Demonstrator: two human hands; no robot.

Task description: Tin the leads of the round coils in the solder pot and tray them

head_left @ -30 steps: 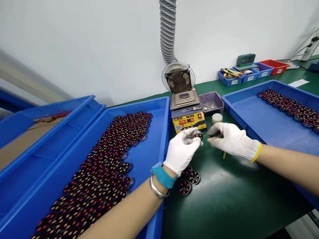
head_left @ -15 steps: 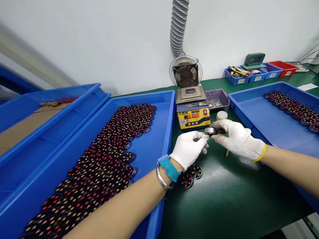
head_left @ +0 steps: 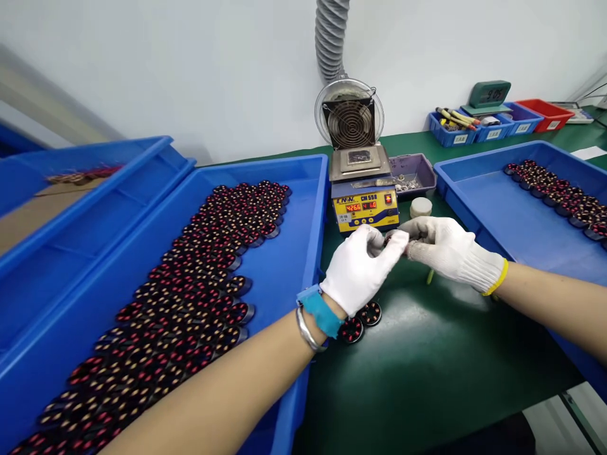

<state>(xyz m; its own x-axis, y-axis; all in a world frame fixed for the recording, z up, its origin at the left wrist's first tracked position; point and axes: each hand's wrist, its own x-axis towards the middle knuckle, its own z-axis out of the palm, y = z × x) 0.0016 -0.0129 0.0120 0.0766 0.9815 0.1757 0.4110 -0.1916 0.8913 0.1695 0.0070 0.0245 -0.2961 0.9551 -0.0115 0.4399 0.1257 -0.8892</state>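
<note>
Both hands wear white knit gloves and meet over the green mat in front of the solder pot. My left hand is closed round a small round wound coil part, which is mostly hidden by the fingers. My right hand pinches at the same part from the right, and something green sticks out under it. Two more coil parts lie on the mat below my left wrist.
A big blue tray on the left holds several rows of red-and-black coils. A second blue tray on the right holds a row at its far end. Behind the pot stand a fan, a grey hose, a purple dish and small bins.
The view shifted down a little. My hands have closed in together on the coil, and the left fingers now cover it more than before.
</note>
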